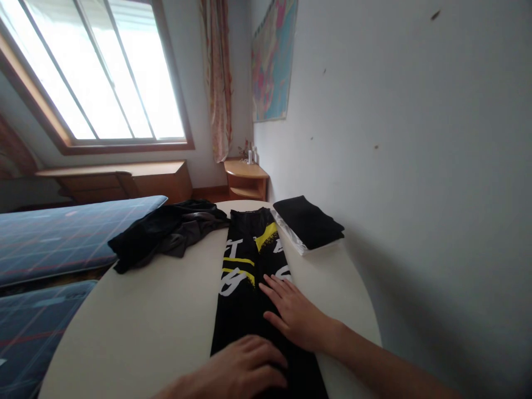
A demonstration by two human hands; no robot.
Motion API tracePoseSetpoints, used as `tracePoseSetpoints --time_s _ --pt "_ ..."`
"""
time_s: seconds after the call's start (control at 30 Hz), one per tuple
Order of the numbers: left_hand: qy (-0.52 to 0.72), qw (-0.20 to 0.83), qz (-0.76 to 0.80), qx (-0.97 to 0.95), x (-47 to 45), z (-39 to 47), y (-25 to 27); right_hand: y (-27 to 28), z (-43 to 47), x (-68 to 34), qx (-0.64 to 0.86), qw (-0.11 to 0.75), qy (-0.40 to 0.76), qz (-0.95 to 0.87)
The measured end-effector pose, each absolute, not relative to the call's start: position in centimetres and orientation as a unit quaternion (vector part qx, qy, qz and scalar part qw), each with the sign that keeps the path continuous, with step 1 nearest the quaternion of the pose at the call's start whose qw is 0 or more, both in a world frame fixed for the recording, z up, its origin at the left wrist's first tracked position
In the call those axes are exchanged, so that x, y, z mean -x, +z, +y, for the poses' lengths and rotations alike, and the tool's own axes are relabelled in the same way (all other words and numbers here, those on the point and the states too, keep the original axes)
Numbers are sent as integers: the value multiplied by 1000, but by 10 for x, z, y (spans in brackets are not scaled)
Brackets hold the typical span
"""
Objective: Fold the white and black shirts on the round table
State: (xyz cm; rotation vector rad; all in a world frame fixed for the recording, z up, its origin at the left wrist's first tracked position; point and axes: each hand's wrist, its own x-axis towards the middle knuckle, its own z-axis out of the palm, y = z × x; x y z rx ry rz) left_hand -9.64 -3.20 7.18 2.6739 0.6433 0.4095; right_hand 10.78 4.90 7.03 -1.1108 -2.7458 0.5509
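Note:
A pair of black trousers (pixel 236 316) with white lettering and yellow stripes lies lengthwise on the round white table (pixel 158 310), waistband at the far end. My right hand (pixel 291 310) rests on the right leg below the white print, fingers stretched out and a little apart. Nearer to me, my left hand (pixel 241 368) is over the lower part of the trousers, palm down, its fingers loosely bent and slightly blurred. Neither hand grips the cloth as far as I can see. The bottom ends of the legs are out of the frame or hidden.
Crumpled dark clothes (pixel 166 227) lie at the table's far left. Folded black clothing (pixel 307 221) sits on something white at the far right, close to the wall (pixel 415 221). Beds with blue plaid covers (pixel 75 233) border the left side. A corner shelf (pixel 247 169) stands behind.

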Motion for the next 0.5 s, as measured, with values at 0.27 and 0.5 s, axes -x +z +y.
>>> tracePoseSetpoints --time_s 0.27,0.5 --pt "96 175 394 -897 159 -51 68 45 -32 -144 250 118 130 -952" --pt "78 87 303 -946 149 -76 86 -9 -55 -155 187 190 1 -964"
